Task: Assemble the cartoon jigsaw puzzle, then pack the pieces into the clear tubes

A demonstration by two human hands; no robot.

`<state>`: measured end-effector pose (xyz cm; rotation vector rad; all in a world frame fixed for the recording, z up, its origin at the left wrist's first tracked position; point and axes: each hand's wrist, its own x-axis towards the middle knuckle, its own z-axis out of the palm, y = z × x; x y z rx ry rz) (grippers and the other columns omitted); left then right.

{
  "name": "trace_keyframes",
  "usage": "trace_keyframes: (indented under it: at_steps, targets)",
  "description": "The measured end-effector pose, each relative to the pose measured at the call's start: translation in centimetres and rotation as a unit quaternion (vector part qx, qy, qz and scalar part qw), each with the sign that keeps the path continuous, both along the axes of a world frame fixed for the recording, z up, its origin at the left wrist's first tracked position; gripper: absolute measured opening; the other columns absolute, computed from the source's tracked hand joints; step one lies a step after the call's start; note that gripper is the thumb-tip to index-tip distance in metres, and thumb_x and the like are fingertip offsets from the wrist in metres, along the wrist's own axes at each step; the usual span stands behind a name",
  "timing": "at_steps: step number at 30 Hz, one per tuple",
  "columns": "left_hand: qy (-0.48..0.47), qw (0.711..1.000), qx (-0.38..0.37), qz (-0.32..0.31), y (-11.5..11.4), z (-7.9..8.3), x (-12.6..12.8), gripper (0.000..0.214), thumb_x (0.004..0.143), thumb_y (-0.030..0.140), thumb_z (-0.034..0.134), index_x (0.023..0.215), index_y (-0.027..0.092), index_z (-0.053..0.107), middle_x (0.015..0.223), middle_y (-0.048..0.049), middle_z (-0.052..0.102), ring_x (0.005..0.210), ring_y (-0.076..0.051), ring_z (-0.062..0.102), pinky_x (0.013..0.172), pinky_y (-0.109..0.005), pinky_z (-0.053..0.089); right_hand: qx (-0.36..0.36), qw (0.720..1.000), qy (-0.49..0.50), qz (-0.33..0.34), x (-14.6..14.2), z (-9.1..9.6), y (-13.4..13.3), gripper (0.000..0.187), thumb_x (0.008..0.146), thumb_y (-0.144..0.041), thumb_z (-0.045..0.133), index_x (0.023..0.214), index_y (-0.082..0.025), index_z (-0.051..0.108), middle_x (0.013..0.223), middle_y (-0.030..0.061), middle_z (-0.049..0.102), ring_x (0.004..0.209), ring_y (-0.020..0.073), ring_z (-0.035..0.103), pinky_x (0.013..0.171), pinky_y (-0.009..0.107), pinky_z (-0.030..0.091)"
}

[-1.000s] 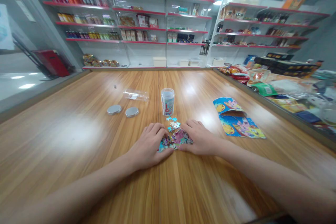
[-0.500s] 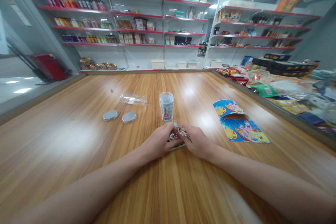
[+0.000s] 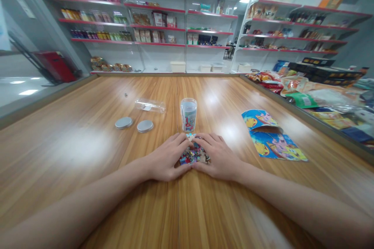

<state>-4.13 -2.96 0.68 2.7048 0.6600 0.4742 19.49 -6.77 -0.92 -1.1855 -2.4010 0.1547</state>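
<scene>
The left hand (image 3: 167,158) and right hand (image 3: 221,155) are spreading wider than before, curving unclenched around puzzle pieces (image 3: 194,156) before the cup (image 3: 189,115); most are lying gathered, a few straying nearer it.

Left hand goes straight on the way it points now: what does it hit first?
Most likely the puzzle pieces right beside it, then the right hand facing it. Whether the left hand touches the pieces is hard to tell.

Wooden table (image 3: 117,146) with puzzle pieces (image 3: 191,156), cup (image 3: 188,120), lids (image 3: 145,126), tube (image 3: 154,106), card (image 3: 273,144), perhaps scrap (image 3: 126,95).
</scene>
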Motion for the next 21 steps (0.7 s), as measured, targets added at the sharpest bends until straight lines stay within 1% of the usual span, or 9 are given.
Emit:
trace_keyframes:
  at_steps: [3, 6, 9, 12, 15, 17, 19, 20, 21]
  targets:
    - [-0.004, 1.0, -0.019, -0.022, 0.32, -0.3, 0.21, 0.04, 0.089, 0.035, 0.06, 0.124, 0.019, 0.051, 0.118, -0.0119, 0.053, 0.112, -0.027, 0.052, 0.102, -0.045, 0.045, 0.004, 1.0, -0.011, -0.003, 0.01, 0.04, -0.04, 0.044, 0.089, -0.051, 0.065, 0.121, -0.021, 0.06, 0.125, 0.0122, 0.059, 0.115, 0.031, 0.052, 0.098, 0.05, 0.044]
    - [-0.006, 0.999, -0.021, -0.035, 0.54, -0.39, 0.18, 0.039, 0.09, 0.035, 0.06, 0.125, 0.02, 0.051, 0.118, -0.011, 0.054, 0.113, -0.027, 0.053, 0.103, -0.044, 0.045, 0.007, 1.0, -0.015, -0.014, 0.04, -0.04, -0.02, 0.04, 0.089, -0.051, 0.066, 0.115, -0.02, 0.062, 0.115, 0.012, 0.06, 0.109, 0.0295, 0.054, 0.094, 0.047, 0.044]
    - [0.001, 1.0, 0.0, -0.017, 0.62, -0.26, -0.03, 0.045, 0.088, 0.042, 0.062, 0.125, 0.019, 0.051, 0.115, -0.0112, 0.055, 0.11, -0.028, 0.053, 0.099, -0.046, 0.046, 0.003, 1.0, -0.018, -0.017, 0.06, -0.2, 0.06, 0.04, 0.09, -0.052, 0.066, 0.111, -0.019, 0.061, 0.108, 0.011, 0.061, 0.104, 0.0279, 0.056, 0.09, 0.043, 0.045]
    - [0.013, 0.999, 0.032, 0.019, 0.74, -0.11, -0.2, 0.05, 0.083, 0.051, 0.066, 0.118, 0.018, 0.054, 0.114, -0.0126, 0.054, 0.107, -0.031, 0.053, 0.095, -0.049, 0.047, 0.003, 1.0, -0.026, -0.017, 0.08, -0.4, 0.17, 0.032, 0.093, -0.05, 0.062, 0.098, -0.019, 0.059, 0.097, 0.0084, 0.063, 0.095, 0.0259, 0.057, 0.084, 0.04, 0.044]
    - [0.011, 0.999, 0.035, 0.023, 0.92, -0.13, -0.28, 0.042, 0.085, 0.05, 0.064, 0.11, 0.018, 0.056, 0.111, -0.0121, 0.055, 0.104, -0.03, 0.054, 0.093, -0.047, 0.048, 0.011, 1.0, -0.024, -0.015, 0.17, -0.62, 0.25, 0.027, 0.095, -0.045, 0.059, 0.087, -0.019, 0.055, 0.09, 0.0069, 0.062, 0.089, 0.0244, 0.056, 0.079, 0.038, 0.043]
    - [0.001, 1.0, 0.024, 0.008, 1.0, -0.25, -0.29, 0.036, 0.087, 0.046, 0.064, 0.108, 0.018, 0.057, 0.11, -0.0114, 0.055, 0.104, -0.028, 0.054, 0.094, -0.045, 0.048, 0.014, 1.0, -0.004, -0.013, 0.24, -0.68, 0.25, 0.019, 0.096, -0.036, 0.057, 0.088, -0.019, 0.055, 0.09, 0.0068, 0.061, 0.088, 0.0236, 0.056, 0.078, 0.037, 0.044]
    - [-0.013, 1.0, 0.015, -0.005, 1.02, -0.41, -0.27, 0.035, 0.087, 0.042, 0.065, 0.112, 0.019, 0.056, 0.113, -0.0114, 0.056, 0.108, -0.028, 0.054, 0.097, -0.044, 0.047, 0.013, 1.0, 0.022, -0.004, 0.3, -0.58, 0.2, 0.008, 0.097, -0.026, 0.053, 0.095, -0.019, 0.057, 0.094, 0.0076, 0.062, 0.091, 0.0231, 0.056, 0.081, 0.037, 0.045]
    - [-0.02, 1.0, 0.011, -0.009, 1.01, -0.49, -0.24, 0.036, 0.087, 0.041, 0.065, 0.115, 0.019, 0.056, 0.115, -0.0115, 0.056, 0.109, -0.028, 0.054, 0.097, -0.044, 0.047, 0.011, 0.999, 0.032, 0.006, 0.32, -0.46, 0.16, 0.008, 0.097, -0.023, 0.053, 0.102, -0.019, 0.058, 0.099, 0.0083, 0.063, 0.095, 0.0234, 0.056, 0.084, 0.038, 0.045]
    - [-0.025, 1.0, 0.007, -0.012, 0.98, -0.55, -0.2, 0.037, 0.088, 0.04, 0.064, 0.118, 0.02, 0.055, 0.115, -0.0114, 0.057, 0.109, -0.027, 0.055, 0.097, -0.044, 0.047, 0.01, 0.999, 0.039, 0.019, 0.33, -0.31, 0.1, 0.014, 0.096, -0.023, 0.055, 0.109, -0.019, 0.058, 0.106, 0.0091, 0.063, 0.101, 0.0242, 0.056, 0.088, 0.039, 0.045]
